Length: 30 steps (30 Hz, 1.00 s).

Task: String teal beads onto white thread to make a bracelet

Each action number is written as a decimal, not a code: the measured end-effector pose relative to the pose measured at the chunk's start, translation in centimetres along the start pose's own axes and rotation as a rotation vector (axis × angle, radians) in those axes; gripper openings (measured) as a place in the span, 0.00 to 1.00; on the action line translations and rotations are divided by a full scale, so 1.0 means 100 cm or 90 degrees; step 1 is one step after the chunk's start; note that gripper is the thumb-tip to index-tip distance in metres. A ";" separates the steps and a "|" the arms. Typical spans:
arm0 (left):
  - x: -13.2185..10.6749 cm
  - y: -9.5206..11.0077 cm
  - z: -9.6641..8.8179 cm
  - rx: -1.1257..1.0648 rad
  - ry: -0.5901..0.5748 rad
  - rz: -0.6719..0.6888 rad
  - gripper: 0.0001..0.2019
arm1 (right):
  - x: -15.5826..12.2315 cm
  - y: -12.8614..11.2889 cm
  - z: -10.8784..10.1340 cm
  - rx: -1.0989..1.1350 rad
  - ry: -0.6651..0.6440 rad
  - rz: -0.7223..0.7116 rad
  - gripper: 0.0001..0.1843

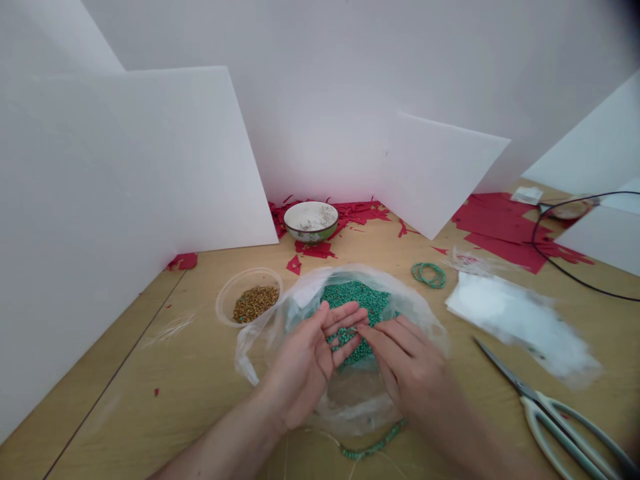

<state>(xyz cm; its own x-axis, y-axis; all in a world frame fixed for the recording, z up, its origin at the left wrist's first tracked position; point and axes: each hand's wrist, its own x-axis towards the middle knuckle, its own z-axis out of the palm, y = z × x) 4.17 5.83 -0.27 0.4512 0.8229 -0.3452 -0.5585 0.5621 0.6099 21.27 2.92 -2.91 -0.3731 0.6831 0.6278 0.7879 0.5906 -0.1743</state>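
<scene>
On a pale wooden counter (150, 400), a short strand of turquoise beads (373, 448) lies nearest. The open left hand (300, 360) cups a few loose beads over a clear plastic bag (260, 347) that holds a heap of turquoise beads (355, 300). The right hand (410, 360) reaches into that palm, though any grip is too small to tell. Working low over the bag should catch strays. Beyond lie steel scissors with pale handles (555, 420), a clear tub of brown seeds (249, 298) and a white-glazed bowl (311, 222).
</scene>
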 end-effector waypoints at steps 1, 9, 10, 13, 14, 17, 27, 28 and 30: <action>0.000 0.000 0.000 -0.001 -0.001 -0.001 0.20 | 0.000 0.000 0.000 0.001 0.004 -0.002 0.16; 0.004 -0.001 -0.002 -0.037 0.013 -0.025 0.21 | 0.000 0.001 0.007 0.008 0.043 -0.014 0.18; 0.004 -0.001 -0.002 -0.040 0.013 -0.028 0.22 | 0.000 0.002 0.007 0.011 0.048 -0.010 0.18; 0.003 0.001 -0.002 -0.039 0.012 -0.029 0.22 | 0.001 0.002 0.004 0.030 0.057 0.011 0.19; 0.003 0.002 -0.002 -0.038 0.013 -0.026 0.22 | 0.002 0.002 0.002 0.045 0.049 0.019 0.19; 0.002 0.005 0.000 -0.035 0.017 -0.013 0.22 | 0.003 0.001 -0.002 0.095 0.018 0.031 0.18; 0.002 0.007 0.000 -0.024 0.018 -0.003 0.22 | 0.003 0.000 0.001 0.074 0.028 0.002 0.18; 0.002 0.006 -0.001 -0.022 0.016 -0.003 0.22 | 0.002 0.000 0.001 0.072 0.024 0.005 0.17; 0.001 0.005 0.000 -0.019 0.013 -0.004 0.22 | 0.002 0.000 0.001 0.067 0.021 0.007 0.16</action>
<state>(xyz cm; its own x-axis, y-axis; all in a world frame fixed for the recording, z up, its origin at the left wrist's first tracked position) 3.90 6.18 -0.03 0.4407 0.8204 -0.3643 -0.5758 0.5697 0.5865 21.15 3.05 -2.88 -0.3464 0.6764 0.6501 0.7354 0.6260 -0.2595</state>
